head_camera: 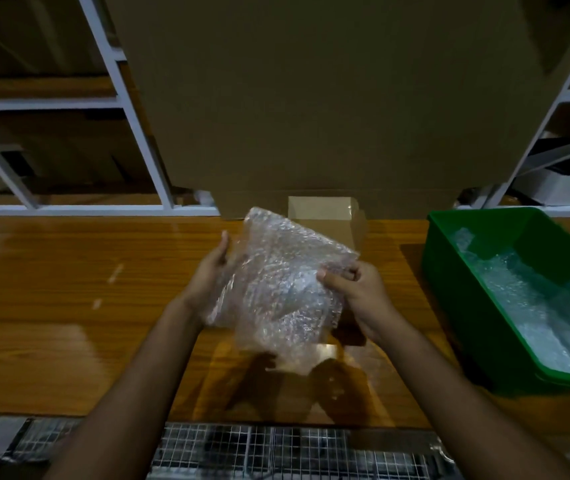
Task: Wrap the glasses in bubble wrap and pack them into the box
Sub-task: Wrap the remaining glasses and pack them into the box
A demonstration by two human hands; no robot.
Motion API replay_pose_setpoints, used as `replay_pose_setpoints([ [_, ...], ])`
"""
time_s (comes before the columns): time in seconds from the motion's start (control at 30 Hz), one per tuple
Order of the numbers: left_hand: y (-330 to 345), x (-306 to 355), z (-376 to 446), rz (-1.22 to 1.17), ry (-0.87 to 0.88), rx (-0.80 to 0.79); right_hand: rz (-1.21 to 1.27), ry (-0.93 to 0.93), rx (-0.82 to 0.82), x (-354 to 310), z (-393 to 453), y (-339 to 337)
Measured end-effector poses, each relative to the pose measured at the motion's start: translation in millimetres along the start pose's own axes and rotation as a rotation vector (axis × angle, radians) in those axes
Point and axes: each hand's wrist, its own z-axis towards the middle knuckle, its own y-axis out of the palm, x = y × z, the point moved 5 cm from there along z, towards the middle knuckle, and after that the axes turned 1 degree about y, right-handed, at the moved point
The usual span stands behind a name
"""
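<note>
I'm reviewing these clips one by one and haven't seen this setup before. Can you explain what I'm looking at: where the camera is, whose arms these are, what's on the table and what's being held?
There is no machine here. One camera worn on a person's head looks forward and down, so the two bare arms are the wearer's own. The left hand supports one side of a bubble wrap sheet with fairly straight fingers, while the right hand pinches the opposite edge. Whether a glass is inside the wrap cannot be told. Behind it on the wooden table stands a small open cardboard box, with a large sheet of cardboard upright beyond. To the right sits a green bin holding more bubble wrap.
</note>
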Motion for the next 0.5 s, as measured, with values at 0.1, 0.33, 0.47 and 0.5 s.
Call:
replay_pose_setpoints([
  [0.1, -12, -41, -3, -0.105, -0.138, -0.036, 0.066, 0.086, 0.164, 23, -16, -11],
  [0.33, -30, -73, 2, 0.306, -0.124, 0.040, 0.274, 0.294, -0.009, 59, -55, -38],
  [0.47, -27, -70, 14, 0.323, -0.139, -0.011, 0.113, 0.362, -0.146, 40, -38, -49],
  [0.5, -26, -69, 19, 0.350, -0.140, -0.030, 0.016, 0.348, -0.167, 36, -33, -47],
])
